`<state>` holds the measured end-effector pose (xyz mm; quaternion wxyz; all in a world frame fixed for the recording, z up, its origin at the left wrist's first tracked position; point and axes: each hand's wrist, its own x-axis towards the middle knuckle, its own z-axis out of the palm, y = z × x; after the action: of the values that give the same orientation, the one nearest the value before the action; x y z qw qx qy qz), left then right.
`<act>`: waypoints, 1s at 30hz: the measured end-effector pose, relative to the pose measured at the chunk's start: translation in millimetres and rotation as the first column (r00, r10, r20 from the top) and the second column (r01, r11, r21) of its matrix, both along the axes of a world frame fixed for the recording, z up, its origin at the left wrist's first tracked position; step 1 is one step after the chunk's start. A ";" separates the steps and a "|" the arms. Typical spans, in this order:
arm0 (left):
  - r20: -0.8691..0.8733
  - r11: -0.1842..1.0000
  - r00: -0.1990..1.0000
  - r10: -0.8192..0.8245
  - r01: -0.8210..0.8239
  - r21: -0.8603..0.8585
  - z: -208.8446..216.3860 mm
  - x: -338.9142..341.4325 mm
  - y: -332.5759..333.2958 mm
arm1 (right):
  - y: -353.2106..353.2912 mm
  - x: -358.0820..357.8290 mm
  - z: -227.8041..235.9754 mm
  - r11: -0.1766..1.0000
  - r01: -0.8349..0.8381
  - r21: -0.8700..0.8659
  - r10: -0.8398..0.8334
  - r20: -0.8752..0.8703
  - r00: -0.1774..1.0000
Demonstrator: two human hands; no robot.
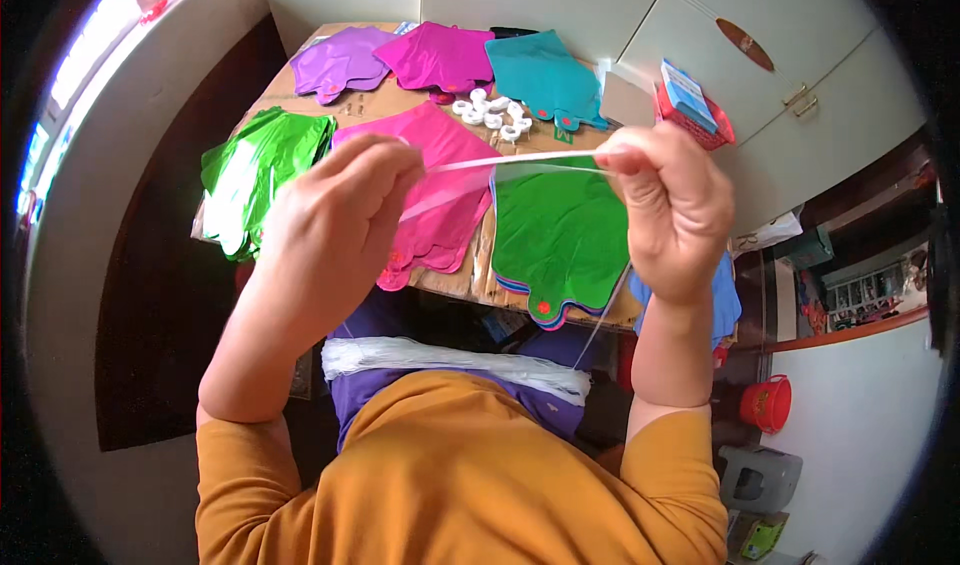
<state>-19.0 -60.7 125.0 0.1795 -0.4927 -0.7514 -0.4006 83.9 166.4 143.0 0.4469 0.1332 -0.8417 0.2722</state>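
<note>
Both hands are raised over the table and hold a thin white string (pixel 520 158) stretched between them. My left hand (pixel 335 205) pinches its left end, with the back of the hand toward me. The right-hand end is gripped between the thumb and curled fingers of my right hand (pixel 680 200). A pale, see-through streak slants below the string. Across my lap lies a thick skein of white string (pixel 450 358); one strand rises from its right end toward my right hand. Beneath the hands are flat, shiny pink (pixel 445 180) and green foil sheets (pixel 565 230) with scalloped edges.
More foil stacks lie around the cardboard-covered table: light green (pixel 265 180), purple (pixel 340 62), magenta (pixel 437 55), teal (pixel 547 73) and blue (pixel 715 305). White rings (pixel 490 113) are heaped in the middle. A red basket (pixel 700 120) stands far right, a red bucket (pixel 767 403) lower right.
</note>
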 end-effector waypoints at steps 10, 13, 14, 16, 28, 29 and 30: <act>0.684 0.726 0.243 -0.687 0.245 0.642 -5.9 37.9 3.8 | -23.2 -46.6 -44.7 0.899 -0.230 -0.372 0.339 0.262 0.903; 0.454 0.783 0.768 -0.451 0.097 0.614 -24.0 15.1 15.1 | -40.0 -14.1 -73.7 0.875 -0.358 -0.326 0.479 0.472 0.740; 0.338 0.907 0.912 -0.234 0.079 0.413 -32.4 4.2 16.3 | -43.5 1.2 -64.5 0.822 -0.372 -0.432 0.565 0.537 0.626; 0.100 0.979 0.979 -0.178 0.166 0.117 -68.2 -10.2 17.0 | -36.2 13.7 -36.8 0.759 -0.538 -0.368 0.643 0.292 0.708; 0.306 0.885 0.846 -0.437 0.465 -0.021 -64.7 11.0 20.4 | -34.0 20.4 -44.2 0.747 -0.445 -0.494 0.638 0.344 0.689; 0.442 0.843 0.756 -0.482 0.539 -0.002 -69.7 24.3 11.4 | -24.9 12.6 -33.6 0.765 -0.390 -0.513 0.595 0.328 0.734; 0.486 0.796 0.676 -0.554 0.602 0.069 -55.3 28.4 8.4 | -15.4 4.3 -29.4 0.875 -0.284 -0.392 0.433 0.369 0.823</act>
<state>9.4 -52.3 69.6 -0.1735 -0.5967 -0.5953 -0.5095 88.2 151.0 113.6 0.1974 0.1510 -0.8247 0.5080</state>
